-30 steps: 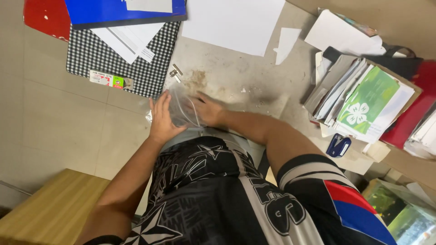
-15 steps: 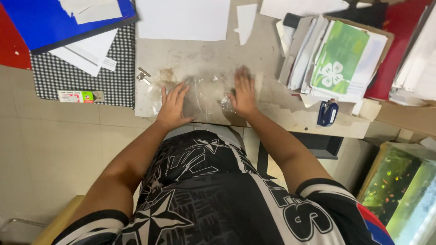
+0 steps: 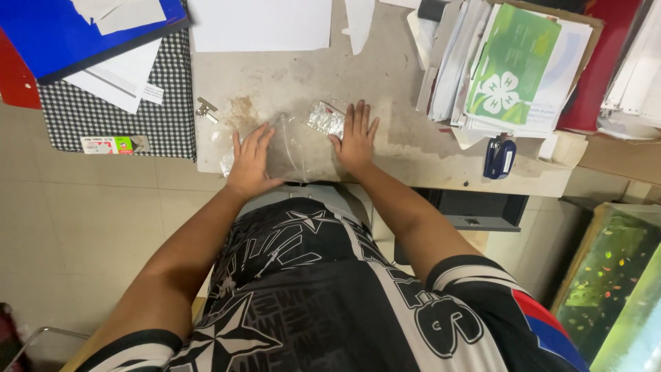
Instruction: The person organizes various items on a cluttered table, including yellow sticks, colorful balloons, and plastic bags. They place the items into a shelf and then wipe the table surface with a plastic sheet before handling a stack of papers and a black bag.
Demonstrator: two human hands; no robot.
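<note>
A clear plastic bag (image 3: 297, 145) lies flat on the worn beige desk (image 3: 385, 76), close to its front edge. My left hand (image 3: 250, 160) rests palm down on the bag's left side, fingers spread. My right hand (image 3: 355, 138) lies flat on its right side, fingers spread, touching a small crinkled silvery packet (image 3: 326, 118) by the bag's far right corner. Neither hand grips anything.
A small metal clip (image 3: 205, 109) lies left of the bag. A black-and-white checked folder (image 3: 148, 120) with papers and a blue folder (image 3: 48, 34) sit at far left. White sheets (image 3: 260, 24) lie behind. A stack of booklets (image 3: 509, 69) and a blue stapler (image 3: 498, 157) are right.
My hands have moved apart and flattened the bag on the desk, after holding it bunched between them. The view has shifted to look more squarely down at the desk.
</note>
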